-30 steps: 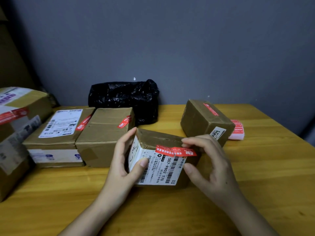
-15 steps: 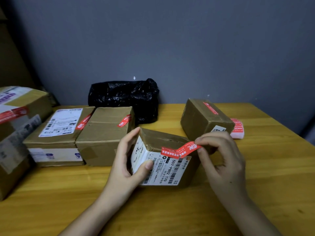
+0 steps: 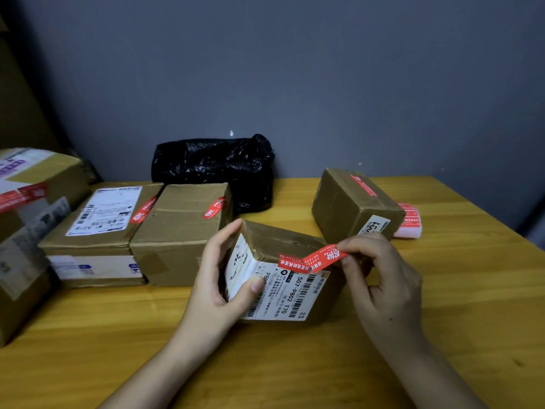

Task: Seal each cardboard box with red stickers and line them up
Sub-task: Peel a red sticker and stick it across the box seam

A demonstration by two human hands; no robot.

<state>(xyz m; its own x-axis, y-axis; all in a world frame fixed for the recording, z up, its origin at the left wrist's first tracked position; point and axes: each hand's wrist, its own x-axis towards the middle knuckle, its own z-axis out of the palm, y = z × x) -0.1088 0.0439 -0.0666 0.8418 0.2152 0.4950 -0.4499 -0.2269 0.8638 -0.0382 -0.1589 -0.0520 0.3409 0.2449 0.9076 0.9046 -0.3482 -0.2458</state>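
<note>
Left hand (image 3: 219, 278): curled round the near-left corner of small cardboard box (image 3: 283, 278) at frame centre on bench (image 3: 442, 305), thumb on its white label. Right hand (image 3: 380, 278): fingertips pinching the lifted end of red sticker (image 3: 312, 259); other end stuck to box edge. Forearms rising from lower frame.

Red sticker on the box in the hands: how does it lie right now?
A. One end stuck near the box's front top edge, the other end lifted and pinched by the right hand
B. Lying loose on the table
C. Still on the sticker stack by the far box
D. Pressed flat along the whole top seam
A: the red sticker is stuck at its left end to the small box, while the right hand pinches its raised free end; the left hand grips the box.
</note>
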